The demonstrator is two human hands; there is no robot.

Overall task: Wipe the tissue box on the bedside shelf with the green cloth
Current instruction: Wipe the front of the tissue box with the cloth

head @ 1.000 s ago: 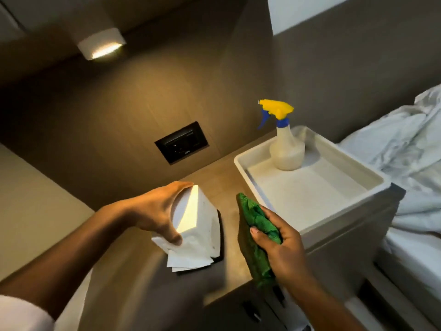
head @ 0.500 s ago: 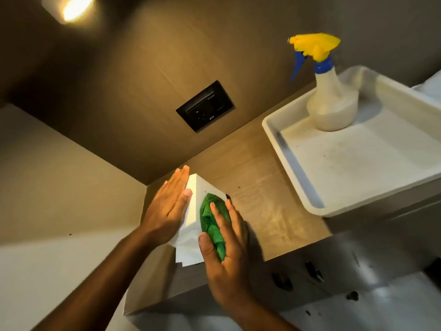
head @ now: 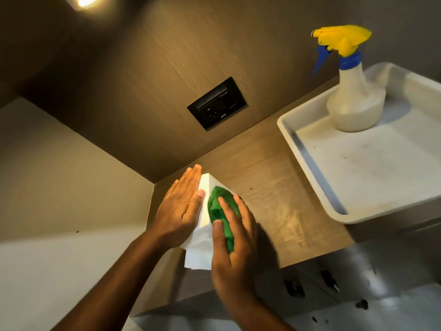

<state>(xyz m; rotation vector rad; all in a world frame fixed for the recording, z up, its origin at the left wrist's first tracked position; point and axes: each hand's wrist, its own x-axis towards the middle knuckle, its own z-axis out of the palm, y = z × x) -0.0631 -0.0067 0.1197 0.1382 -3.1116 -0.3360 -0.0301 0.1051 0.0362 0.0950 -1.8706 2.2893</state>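
Left hand (head: 177, 211) flat, fingers together, bracing the white tissue box (head: 205, 211) at the shelf's (head: 286, 199) left corner. Box looks light and crushable: brace sides, press gently. Right hand (head: 235, 237) presses soft green cloth (head: 218, 204) against it.

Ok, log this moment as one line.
step: wiping | left hand: flat, steadying tissue box | right hand: pressing green cloth on box | spray bottle: in tray

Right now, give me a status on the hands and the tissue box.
Left hand flat on tissue box, steadying. Right hand pressing green cloth on its right face. Tray with spray bottle apart, nothing blocking.
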